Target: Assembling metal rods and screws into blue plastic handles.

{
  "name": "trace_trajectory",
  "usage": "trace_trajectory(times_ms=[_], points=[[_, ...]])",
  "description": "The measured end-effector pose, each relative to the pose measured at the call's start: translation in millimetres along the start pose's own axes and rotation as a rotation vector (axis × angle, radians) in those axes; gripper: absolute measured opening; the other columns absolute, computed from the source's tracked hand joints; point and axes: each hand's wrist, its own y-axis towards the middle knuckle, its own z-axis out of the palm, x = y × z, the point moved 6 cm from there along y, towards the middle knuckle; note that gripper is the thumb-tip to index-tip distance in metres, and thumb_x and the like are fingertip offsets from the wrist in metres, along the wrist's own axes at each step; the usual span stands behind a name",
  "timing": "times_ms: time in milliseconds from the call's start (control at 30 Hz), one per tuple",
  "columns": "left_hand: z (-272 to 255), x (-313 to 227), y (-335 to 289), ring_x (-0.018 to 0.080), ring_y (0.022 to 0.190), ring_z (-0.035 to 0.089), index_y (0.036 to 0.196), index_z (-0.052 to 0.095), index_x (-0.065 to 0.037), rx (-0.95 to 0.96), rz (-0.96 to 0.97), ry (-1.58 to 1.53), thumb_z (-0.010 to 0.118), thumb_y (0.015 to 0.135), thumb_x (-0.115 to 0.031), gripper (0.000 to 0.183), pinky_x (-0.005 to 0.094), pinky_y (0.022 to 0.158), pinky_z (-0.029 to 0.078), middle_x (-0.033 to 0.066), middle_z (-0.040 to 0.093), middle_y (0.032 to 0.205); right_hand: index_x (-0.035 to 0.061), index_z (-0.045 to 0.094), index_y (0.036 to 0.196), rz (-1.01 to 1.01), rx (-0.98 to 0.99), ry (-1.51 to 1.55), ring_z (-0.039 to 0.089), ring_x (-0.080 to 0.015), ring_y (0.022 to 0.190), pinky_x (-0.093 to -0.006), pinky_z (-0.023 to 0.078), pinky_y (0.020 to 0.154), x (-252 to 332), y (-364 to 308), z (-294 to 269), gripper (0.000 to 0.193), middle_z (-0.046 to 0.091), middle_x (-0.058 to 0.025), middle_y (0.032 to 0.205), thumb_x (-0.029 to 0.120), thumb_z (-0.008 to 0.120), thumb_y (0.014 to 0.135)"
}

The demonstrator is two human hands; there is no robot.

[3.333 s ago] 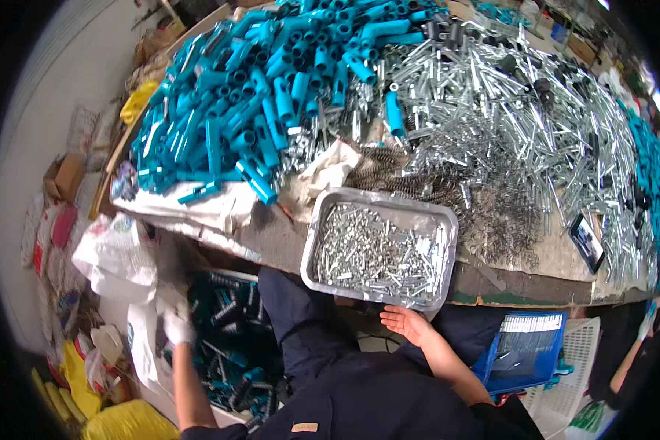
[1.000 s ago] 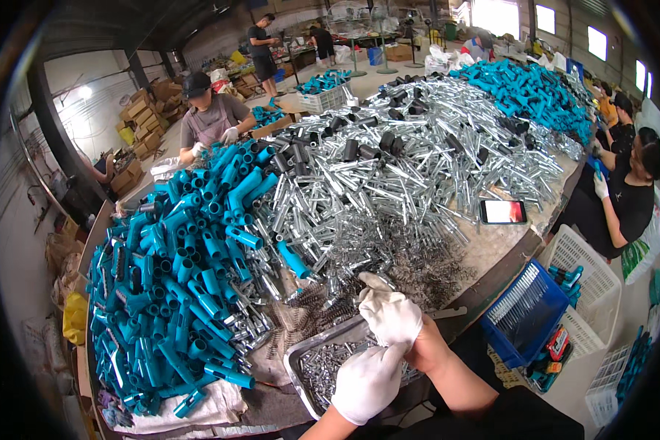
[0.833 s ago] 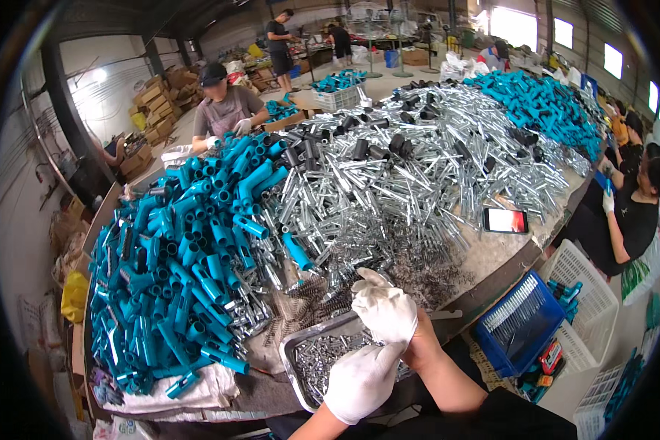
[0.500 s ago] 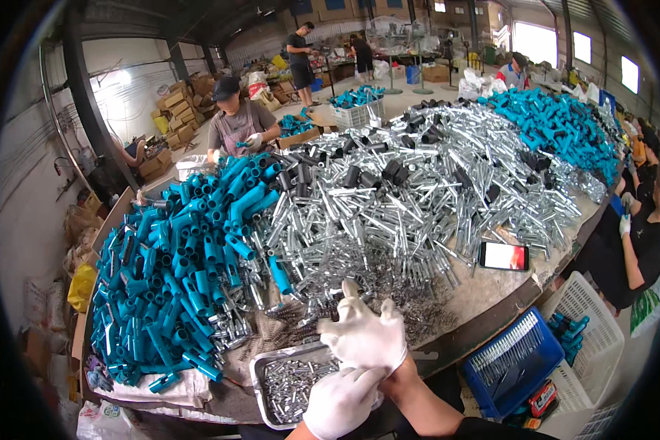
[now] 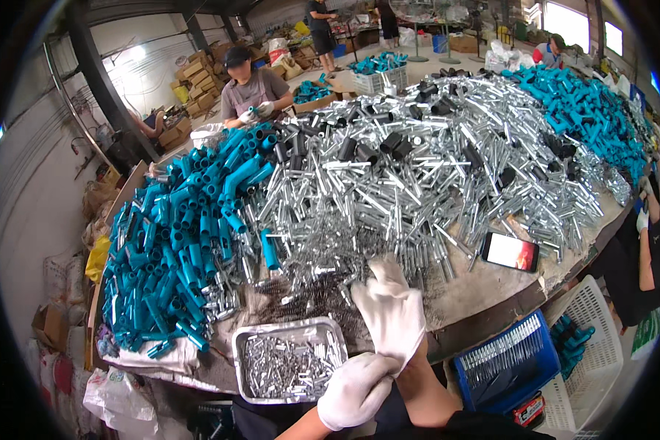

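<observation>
Both my hands wear white knit gloves. My left hand (image 5: 356,391) is closed on the cuff of the white glove (image 5: 400,323) worn on my right hand (image 5: 390,304), at the wrist. My right hand is raised over the table's front edge, holding nothing, its fingers stretched up and partly apart. Just left of both hands stands a metal tray (image 5: 237,367) with small metal pins (image 5: 290,367) in it. Beyond my right hand lie dark coil springs (image 5: 326,297) and a tangle of thin springs (image 5: 337,249).
Teal tubular handles (image 5: 161,257) are heaped at left, silver metal rods (image 5: 403,183) in the middle. A phone (image 5: 510,251) lies near the right edge. Below it are a blue bin (image 5: 484,403) and a white crate (image 5: 601,345). A co-worker (image 5: 253,92) sits across the table.
The view has shifted, so the table sits higher. My left hand still grips the glove cuff at my right wrist; my right hand's fingers are closer together and more upright.
</observation>
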Motion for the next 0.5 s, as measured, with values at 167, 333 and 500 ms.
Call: trace_trajectory(times_ms=[167, 333, 500], points=[[10.9, -8.5, -12.6, 0.0333, 0.076, 0.065, 0.096, 0.064, -0.003, 0.018, -0.007, 0.151, 0.059, 0.077, -0.005, 0.019, 0.0411, 0.071, 0.052, 0.0142, 0.066, 0.084, 0.0041, 0.03, 0.152, 0.06, 0.047, 0.094, 0.051, -0.0233, 0.118, -0.0387, 0.044, 0.099, -9.5, -18.9, 9.0, 0.066, 0.053, -0.0104, 0.131, 0.036, 0.049, 0.098], [16.9, -25.6, -27.8, 0.031, 0.061, 0.059, 0.073, 0.055, -0.007, 0.038, 0.104, 0.028, 0.07, 0.068, -0.007, 0.016, 0.039, 0.06, 0.048, 0.0101, 0.058, 0.068, -0.0014, 0.044, 0.142, -0.175, -0.193, -0.442, 0.048, -0.0332, 0.129, -0.0562, 0.034, 0.114, -11.6, -46.0, 13.4, 0.061, 0.049, -0.0153, 0.142, 0.007, 0.039, 0.082], [-2.6, -41.7, -50.5, 0.0265, 0.05, 0.054, 0.059, 0.049, -0.011, -0.261, 0.26, 0.266, 0.073, 0.064, -0.003, 0.025, 0.0363, 0.05, 0.043, 0.006, 0.053, 0.057, -0.007, 0.056, 0.131, -0.291, -0.099, -0.854, 0.061, -0.0334, 0.117, -0.0418, 0.045, 0.107, -25.3, -75.9, 7.1, 0.04, 0.062, -0.018, 0.127, -0.002, 0.047, 0.092]])
